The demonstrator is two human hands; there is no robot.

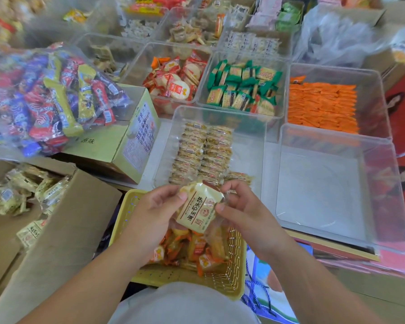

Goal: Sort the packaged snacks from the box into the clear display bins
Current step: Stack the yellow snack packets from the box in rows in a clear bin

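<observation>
Holds one cream snack packet (198,208) up between both hands, above the far end of a yellow mesh basket (150,274) that is part filled with orange wrapped snacks (197,249). Grips the packet's left edge with the left hand (154,204), thumb pressed on the printed front and fingers curled behind. Pinches the clear seal at the right edge with the right hand (241,206), thumb and forefinger closed on the wrapper. Packet tilted, printed face up toward the camera, just in front of the near wall of a clear display bin (243,127) and not inside it. In that bin, two neat rows of matching packets (204,153) standing on edge, with a few more lying at the near end. Just right of it, a second clear bin (325,183). Behind these, side by side, a bin of orange sachets (323,106), a bin of green-wrapped crackers (241,87) and a bin of round red-and-white crackers (175,83). At the left, an open cardboard box (75,218) with loose cream packets (21,190) inside. Beyond it, a pale green carton (126,146) bearing a clear bag of mixed bright bars (45,99).
</observation>
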